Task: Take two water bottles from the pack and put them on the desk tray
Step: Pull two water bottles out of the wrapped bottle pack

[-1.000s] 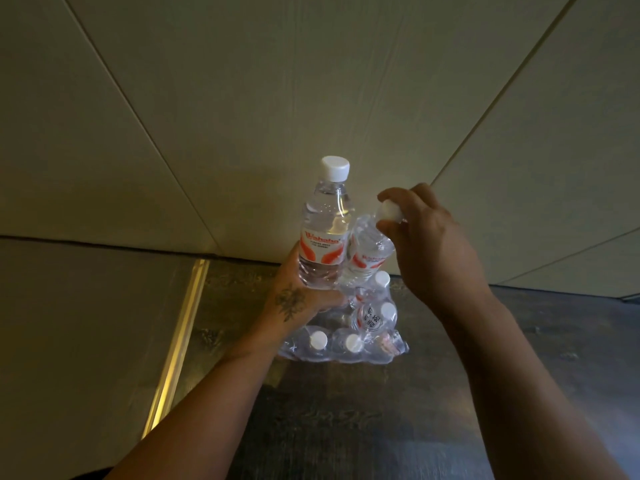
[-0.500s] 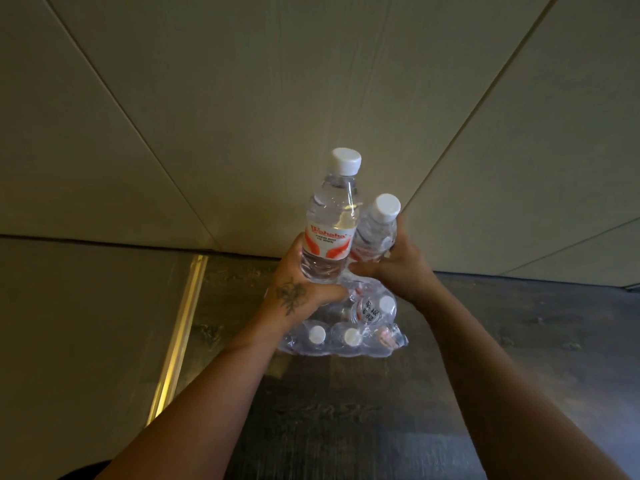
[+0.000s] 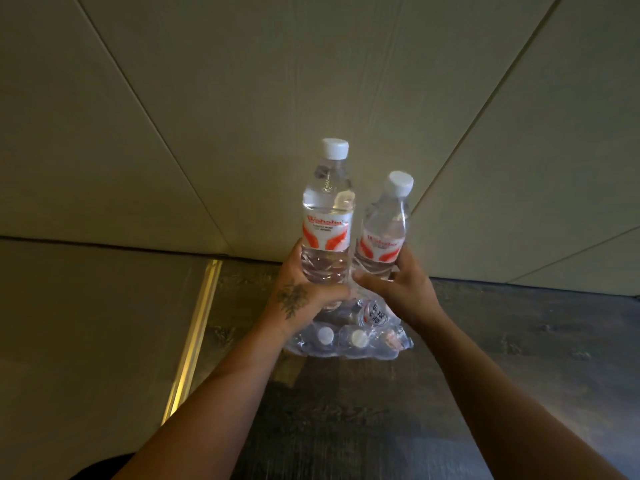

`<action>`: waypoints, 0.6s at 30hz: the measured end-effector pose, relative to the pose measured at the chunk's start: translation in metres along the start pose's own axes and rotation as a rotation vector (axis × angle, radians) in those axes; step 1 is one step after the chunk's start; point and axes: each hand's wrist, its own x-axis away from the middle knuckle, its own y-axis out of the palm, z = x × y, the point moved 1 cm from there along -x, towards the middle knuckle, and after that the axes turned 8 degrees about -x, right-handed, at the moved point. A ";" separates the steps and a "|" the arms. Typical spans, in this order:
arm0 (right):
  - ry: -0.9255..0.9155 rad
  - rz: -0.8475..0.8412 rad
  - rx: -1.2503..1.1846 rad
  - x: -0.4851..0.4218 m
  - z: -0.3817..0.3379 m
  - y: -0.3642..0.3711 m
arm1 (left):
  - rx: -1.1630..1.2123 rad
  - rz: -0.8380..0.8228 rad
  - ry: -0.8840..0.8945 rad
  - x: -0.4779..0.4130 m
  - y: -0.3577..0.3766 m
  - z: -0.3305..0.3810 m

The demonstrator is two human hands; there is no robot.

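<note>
Two clear water bottles with white caps and red-and-white labels are held up side by side above the pack. My left hand (image 3: 304, 292) grips the lower body of the taller-standing bottle (image 3: 327, 216), which is upright. My right hand (image 3: 398, 289) grips the base of the second bottle (image 3: 384, 230), tilted slightly to the right. Below them, the plastic-wrapped pack of bottles (image 3: 353, 337) lies on the dark floor, with white caps showing through the torn wrap. No desk tray is in view.
Beige wall panels (image 3: 311, 98) rise right behind the pack. A brass floor strip (image 3: 194, 337) runs along the left, dividing a pale floor area from the dark wood floor (image 3: 346, 410) where the pack sits.
My right hand moved from the second bottle's cap down to its base and lifted it out of the pack. Both bottles now sit higher and closer to me.
</note>
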 end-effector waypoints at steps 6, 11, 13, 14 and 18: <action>0.040 -0.053 -0.163 0.038 -0.033 -0.021 | 0.069 0.037 -0.050 0.036 -0.017 0.026; 0.070 -0.043 -0.357 0.072 -0.050 -0.010 | 0.059 0.030 -0.052 0.066 -0.027 0.046; 0.087 -0.025 -0.446 0.083 -0.054 -0.004 | 0.052 0.036 -0.052 0.079 -0.031 0.051; 0.099 -0.013 -0.480 0.086 -0.054 -0.002 | 0.046 0.043 -0.050 0.084 -0.031 0.052; 0.139 -0.007 -0.528 0.098 -0.060 0.006 | 0.034 0.062 -0.032 0.099 -0.038 0.056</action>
